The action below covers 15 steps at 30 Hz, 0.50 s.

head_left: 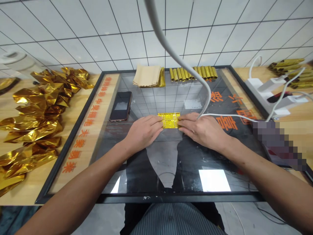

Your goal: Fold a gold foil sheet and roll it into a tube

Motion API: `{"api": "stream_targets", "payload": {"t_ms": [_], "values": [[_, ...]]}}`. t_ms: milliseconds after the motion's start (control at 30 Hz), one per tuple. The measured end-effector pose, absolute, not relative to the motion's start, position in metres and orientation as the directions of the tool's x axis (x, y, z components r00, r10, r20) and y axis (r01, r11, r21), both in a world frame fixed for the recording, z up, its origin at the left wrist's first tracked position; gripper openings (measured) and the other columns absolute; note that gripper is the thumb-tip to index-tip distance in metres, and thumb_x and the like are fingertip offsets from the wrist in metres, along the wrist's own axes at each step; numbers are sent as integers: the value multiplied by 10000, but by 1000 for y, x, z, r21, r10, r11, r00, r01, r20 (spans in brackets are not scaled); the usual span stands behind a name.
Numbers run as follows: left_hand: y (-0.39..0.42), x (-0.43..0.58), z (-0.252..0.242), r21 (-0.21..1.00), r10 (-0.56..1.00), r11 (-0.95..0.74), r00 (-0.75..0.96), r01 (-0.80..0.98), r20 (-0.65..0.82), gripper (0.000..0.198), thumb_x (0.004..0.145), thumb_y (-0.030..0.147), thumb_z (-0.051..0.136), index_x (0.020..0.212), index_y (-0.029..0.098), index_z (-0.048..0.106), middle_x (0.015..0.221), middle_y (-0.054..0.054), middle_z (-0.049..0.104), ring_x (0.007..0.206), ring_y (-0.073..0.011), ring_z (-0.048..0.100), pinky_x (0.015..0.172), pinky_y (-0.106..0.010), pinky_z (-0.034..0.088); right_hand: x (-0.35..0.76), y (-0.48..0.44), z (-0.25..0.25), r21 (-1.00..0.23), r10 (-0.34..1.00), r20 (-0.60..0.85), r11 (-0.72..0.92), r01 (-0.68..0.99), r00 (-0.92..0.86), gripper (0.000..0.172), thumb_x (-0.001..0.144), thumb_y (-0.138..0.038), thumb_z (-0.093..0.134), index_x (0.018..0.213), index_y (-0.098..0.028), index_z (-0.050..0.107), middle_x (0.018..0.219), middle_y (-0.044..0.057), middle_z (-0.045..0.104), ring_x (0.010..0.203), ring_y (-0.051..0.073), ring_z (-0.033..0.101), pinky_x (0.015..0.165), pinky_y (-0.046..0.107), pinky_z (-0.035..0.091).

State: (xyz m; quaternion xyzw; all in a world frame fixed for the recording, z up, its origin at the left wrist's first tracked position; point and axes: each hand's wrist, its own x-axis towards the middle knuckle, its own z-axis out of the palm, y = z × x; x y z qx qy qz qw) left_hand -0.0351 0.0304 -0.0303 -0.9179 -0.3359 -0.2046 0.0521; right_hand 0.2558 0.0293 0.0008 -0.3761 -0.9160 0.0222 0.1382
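Against white-tiled wall [127,42]: wooden desk [75,101], black-framed glass panel [146,101] on top. Gold foil piece [168,121], mid-panel, between hands. Left grip [144,130], right grip [201,129]: fingers together, touching opposite ends; whether pinching, cannot tell.

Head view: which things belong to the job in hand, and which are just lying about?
Likely the job's:
gold sheet between left hand and right hand
paper stack
gold rolls
gold foil pieces

Apparently just lying about:
phone
power strip
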Motion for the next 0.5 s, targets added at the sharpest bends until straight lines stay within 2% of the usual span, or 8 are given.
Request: {"api": "stream_targets", "payload": {"t_ms": [233, 500], "values": [[29, -30, -29, -28, 588, -747, 679, 665, 439, 268, 1118, 256, 516, 1165, 150, 758, 1232, -109, 814, 1144, -266, 780, 963, -408, 647, 253, 29, 0, -142, 718, 247, 691, 708, -651, 301, 1075, -294, 542, 1223, -211, 789, 1095, 116, 823, 1008, 280, 754, 826, 387, 584], [29, -29, -27, -6, 616, -716, 637, 698, 463, 271, 1111, 225, 485, 1104, 157, 746, 1200, -117, 821, 1053, -244, 799, 909, -379, 658, 252, 28, 1, -115, 727, 244, 679, 726, -642, 300, 1071, -295, 546, 1247, -211, 774, 1093, 118, 817, 968, 268, 753, 765, 349, 552]]}}
